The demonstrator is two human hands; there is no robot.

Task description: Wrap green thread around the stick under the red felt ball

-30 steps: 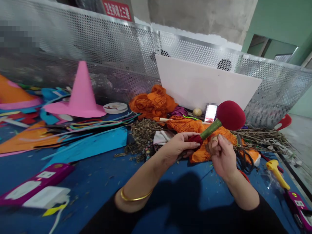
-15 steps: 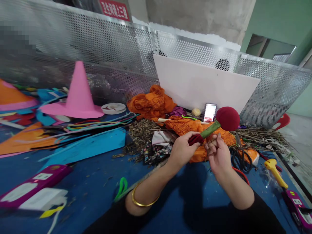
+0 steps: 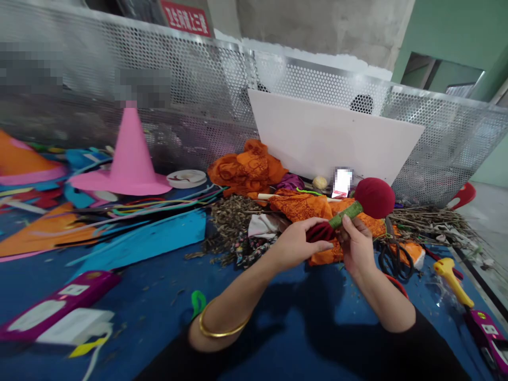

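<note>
A dark red cloth ball point(image 3: 374, 198) tops a neck wound with green cord point(image 3: 346, 214), and gathered red cloth point(image 3: 320, 232) hangs from the other end. My left hand point(image 3: 298, 244) is closed around the gathered cloth. With thumb and fingers my right hand point(image 3: 357, 243) pinches the green neck just below the ball. The piece is tilted, its ball up and to the right. Under and behind my hands lies crumpled orange patterned cloth point(image 3: 297, 205). Part of the red cloth is hidden in my left palm.
A pink cone hat point(image 3: 130, 153) stands back left near a white spool point(image 3: 186, 179). Dried plant bits point(image 3: 230, 211) lie mid-table. Black scissors point(image 3: 392, 262) and a yellow-handled tool point(image 3: 452, 280) are at right. A white board point(image 3: 333, 137) leans against perforated metal mesh point(image 3: 206, 95).
My right hand has moved up from below the neck and now pinches the green winding. The ball has shifted slightly right. My left hand keeps its hold on the gathered cloth.
</note>
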